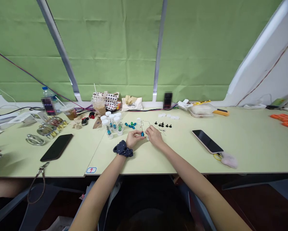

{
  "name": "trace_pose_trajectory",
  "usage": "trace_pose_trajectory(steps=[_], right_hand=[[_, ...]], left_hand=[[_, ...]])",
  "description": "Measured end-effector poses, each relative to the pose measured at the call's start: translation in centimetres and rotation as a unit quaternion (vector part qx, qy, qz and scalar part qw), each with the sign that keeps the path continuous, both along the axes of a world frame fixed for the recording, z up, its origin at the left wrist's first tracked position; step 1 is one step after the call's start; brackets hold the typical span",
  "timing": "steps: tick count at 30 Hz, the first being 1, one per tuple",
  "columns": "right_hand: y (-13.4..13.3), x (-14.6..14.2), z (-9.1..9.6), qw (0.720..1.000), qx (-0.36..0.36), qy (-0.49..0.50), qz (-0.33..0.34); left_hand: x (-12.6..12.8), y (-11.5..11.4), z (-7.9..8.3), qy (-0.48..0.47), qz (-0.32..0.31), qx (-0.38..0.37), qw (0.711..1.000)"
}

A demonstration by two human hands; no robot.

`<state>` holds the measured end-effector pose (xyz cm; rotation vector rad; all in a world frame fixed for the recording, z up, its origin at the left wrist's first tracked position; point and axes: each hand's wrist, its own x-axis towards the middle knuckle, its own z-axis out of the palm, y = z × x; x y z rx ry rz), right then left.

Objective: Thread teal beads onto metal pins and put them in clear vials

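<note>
Pinching in at the middle of the table (158,162), the left hand (133,138) and the right hand (155,135) meet over a thin wire (142,129) that carries a small blue bead (142,133). The fingers of both hands are curled closed around it from either side, though which fingertips actually touch it is too small to tell. A dark polka-dot scrunchie (123,149) circles the left wrist. Just up and to the left of the hands, a cluster of clear plastic vials (111,123) with white caps stands upright, some with blue or green pieces inside. Loose blue beads (130,125) lie between the vials and the hands. Up and to the right of the hands runs a short row of small black pegs (162,124), with small white discs (168,115) just behind them. A smartphone (207,141) lies at an angle well right of the right hand, and a black smartphone (56,147) lies on the left part of the table. Along the back edge, at upper left of centre, stand an iced drink cup (98,106) and a patterned fabric bag (109,100). A plastic food container (201,110) sits toward the upper right, and orange pieces (284,121) lie at the far right edge. A green window blind (115,48) fills the top of the frame.
</note>
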<state>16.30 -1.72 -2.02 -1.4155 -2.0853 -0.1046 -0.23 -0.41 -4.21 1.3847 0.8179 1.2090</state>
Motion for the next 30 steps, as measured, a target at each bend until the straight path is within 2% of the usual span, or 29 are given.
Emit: trace_pose_trajectory(steps=[5,11,15,22,26,30], right_hand=[[0.5,-0.1,-0.6,1.0,-0.025,0.009,0.003],[0.9,-0.1,-0.8,0.993,-0.071,0.081,0.057],[0.6,-0.3,-0.7,0.989,-0.089,0.095,0.071],[0.3,-0.2,-0.7,0.982,-0.039,0.135,0.124],[0.1,-0.2,-0.4,0.986,-0.024,0.122,0.114],[-0.2,-0.2,-0.2,0.995,-0.013,0.074,0.06]], left_hand=[[0.1,-0.2,0.2,0.005,0.0,0.001,1.0],[0.0,-0.1,0.0,0.006,-0.001,0.0,1.0],[0.0,0.1,-0.2,0.008,0.008,0.004,1.0],[0.0,0.0,0.0,0.001,0.01,0.008,1.0],[0.0,-0.1,0.0,-0.001,0.01,0.004,1.0],[0.0,-0.2,0.1,0.005,0.004,0.009,1.0]])
